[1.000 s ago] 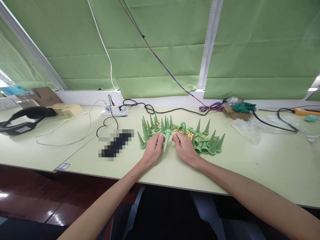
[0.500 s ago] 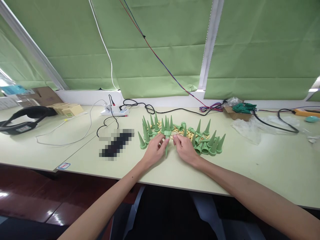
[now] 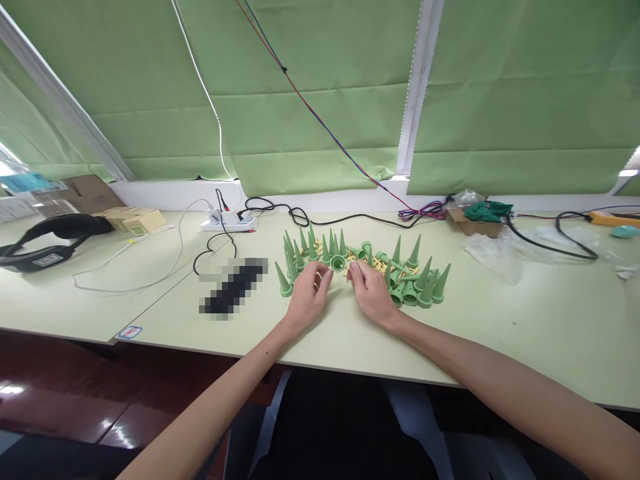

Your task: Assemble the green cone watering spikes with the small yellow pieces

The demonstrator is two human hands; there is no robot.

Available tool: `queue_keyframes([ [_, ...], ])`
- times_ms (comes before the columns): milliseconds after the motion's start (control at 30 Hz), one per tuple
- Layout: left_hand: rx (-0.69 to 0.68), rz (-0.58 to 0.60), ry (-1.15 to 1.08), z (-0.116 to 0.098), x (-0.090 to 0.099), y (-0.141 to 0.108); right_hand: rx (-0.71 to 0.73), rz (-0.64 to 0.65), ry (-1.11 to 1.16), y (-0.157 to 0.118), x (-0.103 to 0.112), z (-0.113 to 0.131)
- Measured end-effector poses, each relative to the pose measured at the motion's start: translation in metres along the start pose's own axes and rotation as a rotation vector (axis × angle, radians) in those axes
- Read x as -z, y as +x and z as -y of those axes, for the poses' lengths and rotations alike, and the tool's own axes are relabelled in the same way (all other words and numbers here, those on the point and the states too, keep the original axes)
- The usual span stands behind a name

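In my left hand (image 3: pixel 311 292) is a green plastic watering spike (image 3: pixel 338 264), gripped between thumb and fingers. Its round, hollow end faces me, and its pointed end is hidden behind it. Just to the right, my right hand (image 3: pixel 371 293) is closed in a pinch; a small yellow peg (image 3: pixel 349 274) seems to show at its fingertips, mostly covered. Beyond both hands, several green spikes (image 3: pixel 291 260) stand tip-up on the left. More spikes (image 3: pixel 427 288) stand or lie on the right, around a pile of yellow pegs (image 3: pixel 380 263).
A blurred-out dark object (image 3: pixel 234 287) lies left of my hands on the pale table (image 3: pixel 310 347). Farther left are a black headset (image 3: pixel 55 243) and a power strip (image 3: pixel 230 221) with cables. A small cardboard box (image 3: pixel 475 223) and clear plastic bags (image 3: pixel 500 257) sit at the right.
My left hand has tilted the spike from point-down to open end towards me. The right hand has shifted slightly away from it and stays pinched.
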State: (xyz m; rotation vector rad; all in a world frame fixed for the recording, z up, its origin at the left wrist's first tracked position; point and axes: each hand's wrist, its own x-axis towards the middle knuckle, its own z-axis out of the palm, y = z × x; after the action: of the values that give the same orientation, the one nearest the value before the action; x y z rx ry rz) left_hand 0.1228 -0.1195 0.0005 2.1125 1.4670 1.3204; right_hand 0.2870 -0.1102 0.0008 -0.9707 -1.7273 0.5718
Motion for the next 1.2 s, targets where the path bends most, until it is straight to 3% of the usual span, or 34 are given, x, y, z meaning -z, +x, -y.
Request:
queue_keyframes([
  [333, 0.167, 0.069, -0.231, -0.001, 0.003, -0.001, 0.1, 0.141, -0.009, -0.002, 0.001, 0.003],
  [1200, -0.105, 0.14, 0.01, -0.005, 0.002, -0.001, 0.056, 0.116, 0.014, 0.003, -0.002, -0.01],
])
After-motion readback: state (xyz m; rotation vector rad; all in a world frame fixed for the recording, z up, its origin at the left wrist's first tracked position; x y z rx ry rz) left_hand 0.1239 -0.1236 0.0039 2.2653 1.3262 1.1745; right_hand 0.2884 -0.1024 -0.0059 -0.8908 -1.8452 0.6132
